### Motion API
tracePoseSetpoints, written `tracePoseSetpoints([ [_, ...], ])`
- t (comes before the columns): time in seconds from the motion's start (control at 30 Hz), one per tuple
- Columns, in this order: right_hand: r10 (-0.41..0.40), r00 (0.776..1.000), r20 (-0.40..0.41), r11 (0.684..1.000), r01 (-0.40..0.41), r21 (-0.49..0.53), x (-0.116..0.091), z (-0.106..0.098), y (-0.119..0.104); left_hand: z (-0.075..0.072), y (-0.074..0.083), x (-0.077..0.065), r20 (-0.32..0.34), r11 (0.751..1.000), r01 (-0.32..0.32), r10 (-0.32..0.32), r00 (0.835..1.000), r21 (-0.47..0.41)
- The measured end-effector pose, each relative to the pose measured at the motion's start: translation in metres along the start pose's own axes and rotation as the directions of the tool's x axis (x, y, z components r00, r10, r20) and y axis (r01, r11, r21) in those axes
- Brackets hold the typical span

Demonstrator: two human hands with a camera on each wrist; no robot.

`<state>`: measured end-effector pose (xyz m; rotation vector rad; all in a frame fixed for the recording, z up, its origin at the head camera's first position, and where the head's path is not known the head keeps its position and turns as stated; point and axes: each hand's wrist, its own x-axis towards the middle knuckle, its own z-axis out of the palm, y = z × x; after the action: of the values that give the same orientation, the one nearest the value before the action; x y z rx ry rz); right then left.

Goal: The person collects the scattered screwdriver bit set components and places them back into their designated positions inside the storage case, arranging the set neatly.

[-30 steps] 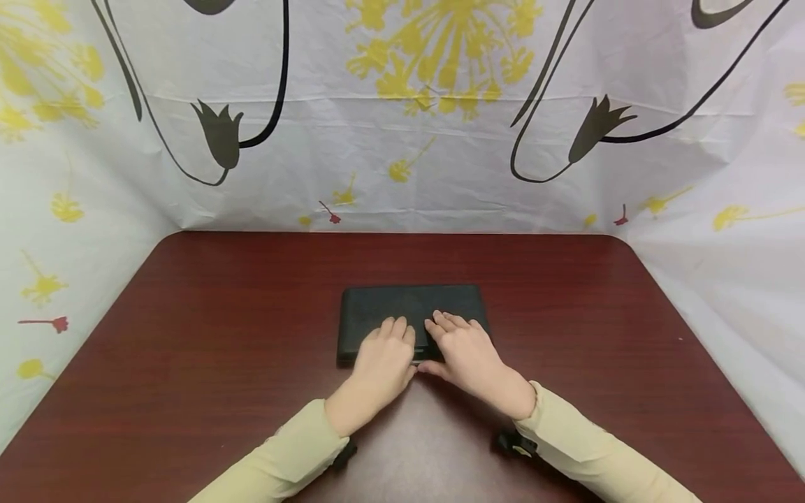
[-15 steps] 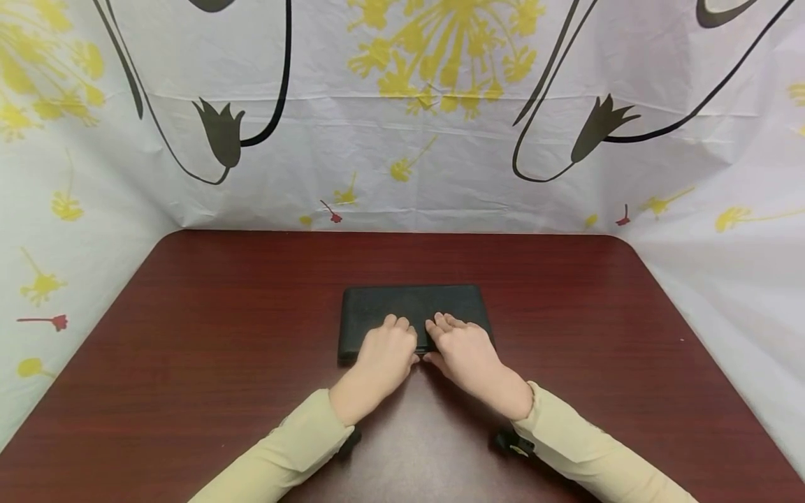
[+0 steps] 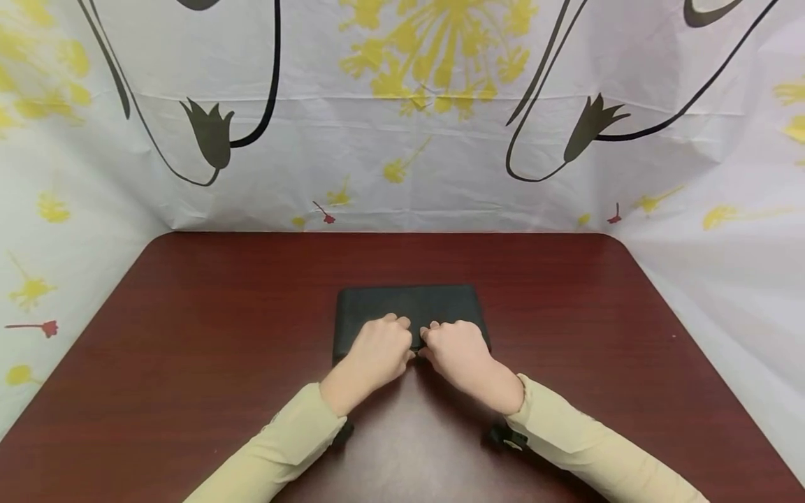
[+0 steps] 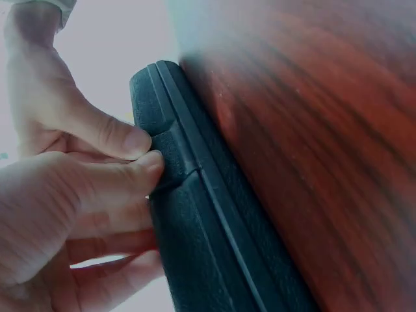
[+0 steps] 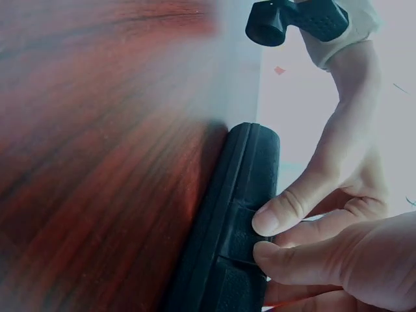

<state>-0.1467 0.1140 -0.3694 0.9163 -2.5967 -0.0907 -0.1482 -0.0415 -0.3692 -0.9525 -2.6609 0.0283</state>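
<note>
A flat black plastic case (image 3: 405, 302) lies on the table, with a raised latch tab (image 4: 172, 153) in the middle of its near long side. My left hand (image 3: 372, 355) grips the latch area from the left, its thumb tip on the tab and its fingers curled over the lid. From the right, my right hand (image 3: 462, 356) does the same, its thumb (image 5: 276, 218) or that of the left beside it. In both wrist views the two thumb tips nearly touch on the tab. The lid and base meet along a closed seam. Both hands hide part of the lid.
The reddish-brown wooden table (image 3: 239, 300) reaches to a white hanging cloth (image 3: 352, 154) with yellow and dark floral prints at the back and sides. Small black devices, one of them a wrist camera (image 5: 296, 19), sit under both sleeve cuffs.
The fingers of both hands have curled in from lying flatter on the lid, and the thumbs have come up to the latch. The case stays in place; the view shifts slightly.
</note>
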Motion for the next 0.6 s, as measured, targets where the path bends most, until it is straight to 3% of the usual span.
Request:
tracePoseSetpoints([
  [0.13, -0.001, 1.000, -0.006, 1.000, 0.001, 0.009, 0.001, -0.001, 0.002, 0.001, -0.005, 0.000, -0.008, 0.999, -0.028, 0.028, 1.000, -0.018],
  [0.23, -0.012, 1.000, 0.006, 0.999, 0.012, 0.044, 0.000, -0.002, 0.008, 0.001, -0.011, 0.002, 0.022, 0.989, -0.003, 0.006, 1.000, -0.146],
  [0.33, 0.011, 1.000, 0.029, 0.989, -0.015, 0.147, 0.000, -0.005, 0.017, 0.002, -0.020, 0.005, 0.057, 0.934, 0.059, -0.042, 0.997, -0.351],
  [0.43, 0.118, 0.993, 0.012, 0.963, -0.117, 0.243, 0.004, -0.010, 0.029, 0.002, -0.029, 0.009, 0.027, 0.873, 0.124, -0.126, 0.992, -0.472],
  [0.53, 0.242, 0.970, -0.020, 0.933, -0.227, 0.280, 0.012, -0.012, 0.038, -0.001, -0.034, 0.014, -0.029, 0.869, 0.209, -0.248, 0.968, -0.449],
  [0.6, 0.294, 0.956, -0.019, 0.925, -0.279, 0.258, 0.017, -0.013, 0.041, -0.003, -0.036, 0.018, -0.038, 0.882, 0.291, -0.327, 0.944, -0.371],
])
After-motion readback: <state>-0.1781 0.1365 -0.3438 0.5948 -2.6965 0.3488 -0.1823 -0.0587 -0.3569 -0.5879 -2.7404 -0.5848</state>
